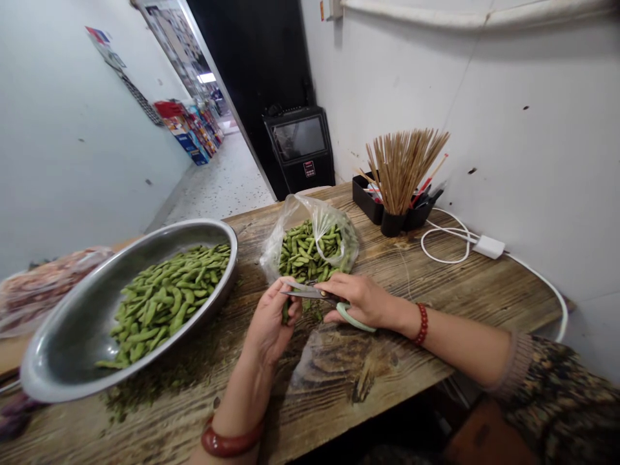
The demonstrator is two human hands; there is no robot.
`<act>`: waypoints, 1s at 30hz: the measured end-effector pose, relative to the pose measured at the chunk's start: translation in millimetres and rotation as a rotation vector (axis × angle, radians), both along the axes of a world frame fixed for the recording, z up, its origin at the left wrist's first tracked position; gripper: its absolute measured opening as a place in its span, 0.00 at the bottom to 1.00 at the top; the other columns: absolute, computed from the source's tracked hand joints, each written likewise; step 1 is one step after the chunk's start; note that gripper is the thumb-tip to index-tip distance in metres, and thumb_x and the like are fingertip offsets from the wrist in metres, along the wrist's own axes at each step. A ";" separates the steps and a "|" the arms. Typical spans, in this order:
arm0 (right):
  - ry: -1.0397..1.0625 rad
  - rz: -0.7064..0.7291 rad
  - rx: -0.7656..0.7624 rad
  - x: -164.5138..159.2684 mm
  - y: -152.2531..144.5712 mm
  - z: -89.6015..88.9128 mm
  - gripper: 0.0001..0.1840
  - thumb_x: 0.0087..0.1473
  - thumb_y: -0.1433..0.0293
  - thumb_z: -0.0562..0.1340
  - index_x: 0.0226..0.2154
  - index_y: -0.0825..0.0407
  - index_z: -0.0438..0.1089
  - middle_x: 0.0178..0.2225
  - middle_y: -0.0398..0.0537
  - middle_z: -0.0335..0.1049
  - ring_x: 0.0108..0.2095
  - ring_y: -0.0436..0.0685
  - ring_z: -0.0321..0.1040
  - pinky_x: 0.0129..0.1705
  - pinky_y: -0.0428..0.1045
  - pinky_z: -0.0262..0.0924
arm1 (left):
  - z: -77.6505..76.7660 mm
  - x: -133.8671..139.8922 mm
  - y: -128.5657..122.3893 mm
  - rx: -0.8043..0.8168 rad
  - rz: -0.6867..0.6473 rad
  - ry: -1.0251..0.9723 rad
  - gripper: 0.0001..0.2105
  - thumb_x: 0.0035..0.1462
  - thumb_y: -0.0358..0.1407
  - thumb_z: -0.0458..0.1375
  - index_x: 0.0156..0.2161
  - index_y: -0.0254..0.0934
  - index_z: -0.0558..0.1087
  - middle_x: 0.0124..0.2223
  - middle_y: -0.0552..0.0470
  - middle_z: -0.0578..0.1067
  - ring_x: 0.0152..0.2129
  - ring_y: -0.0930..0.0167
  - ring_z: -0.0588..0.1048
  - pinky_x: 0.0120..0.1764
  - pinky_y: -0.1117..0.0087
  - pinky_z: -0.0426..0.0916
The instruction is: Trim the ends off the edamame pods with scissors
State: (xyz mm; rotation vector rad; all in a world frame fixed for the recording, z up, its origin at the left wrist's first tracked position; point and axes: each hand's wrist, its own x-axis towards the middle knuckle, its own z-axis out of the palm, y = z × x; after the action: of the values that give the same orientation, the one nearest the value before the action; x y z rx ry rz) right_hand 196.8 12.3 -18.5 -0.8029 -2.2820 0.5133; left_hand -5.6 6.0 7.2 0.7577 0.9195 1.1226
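My right hand (361, 298) is closed on a pair of scissors (346, 311) with pale green handles. Their blades point left and reach my left hand (276, 316), whose fingers are pinched round a green edamame pod (285, 311). Just beyond both hands a clear plastic bag (271, 258) stands open, with many edamame pods (303, 248) inside. To the left a large metal bowl (72, 349) holds a heap of pods (169, 294). Small green trimmings (159, 384) lie on the wooden table (334, 400) below the bowl's near edge.
At the back right, wooden skewers (404, 168) stand in a black holder (392, 223). A white cable with an adapter (488, 247) runs along the wall side. Bagged pinkish meat (53, 281) lies at far left. A black heater-like unit (300, 145) stands behind the table.
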 end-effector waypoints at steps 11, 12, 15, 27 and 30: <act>0.101 -0.240 -0.087 15.3 21.7 -1.6 0.29 0.50 0.60 0.66 0.52 0.56 0.64 0.41 0.54 0.70 0.39 0.57 0.69 0.43 0.51 0.63 | 0.2 -5.9 5.8 -0.035 0.027 -0.060 0.11 0.50 0.36 0.61 0.28 0.35 0.62 0.25 0.57 0.66 0.15 0.81 0.60 0.14 0.82 0.52; 0.065 -0.300 -0.080 20.4 26.3 -1.6 0.31 0.49 0.60 0.67 0.53 0.56 0.64 0.42 0.55 0.70 0.41 0.59 0.69 0.44 0.52 0.63 | 0.6 -6.3 5.9 -0.027 0.030 -0.041 0.11 0.50 0.35 0.62 0.28 0.35 0.62 0.26 0.57 0.67 0.15 0.81 0.61 0.14 0.83 0.52; -0.085 -0.436 -0.057 35.4 38.4 -1.9 0.31 0.49 0.61 0.67 0.53 0.57 0.64 0.43 0.58 0.71 0.41 0.61 0.69 0.44 0.54 0.63 | 0.2 -7.8 6.2 0.006 0.022 0.015 0.10 0.50 0.34 0.62 0.30 0.34 0.64 0.27 0.57 0.67 0.15 0.82 0.60 0.14 0.83 0.51; -0.513 -0.464 -0.156 28.5 27.9 10.1 0.20 0.55 0.62 0.62 0.49 0.50 0.68 0.43 0.52 0.73 0.42 0.58 0.71 0.42 0.47 0.59 | -3.8 -8.7 7.2 0.029 0.048 0.073 0.09 0.49 0.34 0.63 0.32 0.34 0.67 0.21 0.61 0.61 0.13 0.82 0.57 0.13 0.83 0.49; -0.525 -0.406 -0.151 22.6 17.9 15.6 0.20 0.55 0.61 0.62 0.49 0.50 0.67 0.43 0.52 0.73 0.42 0.58 0.71 0.41 0.47 0.59 | -5.2 -9.5 7.8 0.022 0.058 0.086 0.10 0.48 0.34 0.64 0.32 0.34 0.67 0.21 0.61 0.61 0.13 0.83 0.57 0.13 0.83 0.49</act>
State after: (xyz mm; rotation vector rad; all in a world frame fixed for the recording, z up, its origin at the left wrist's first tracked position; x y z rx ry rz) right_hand 219.4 30.2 -2.9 -1.5878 -2.4529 0.3104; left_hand -15.1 13.8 2.0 0.8071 1.0087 1.1600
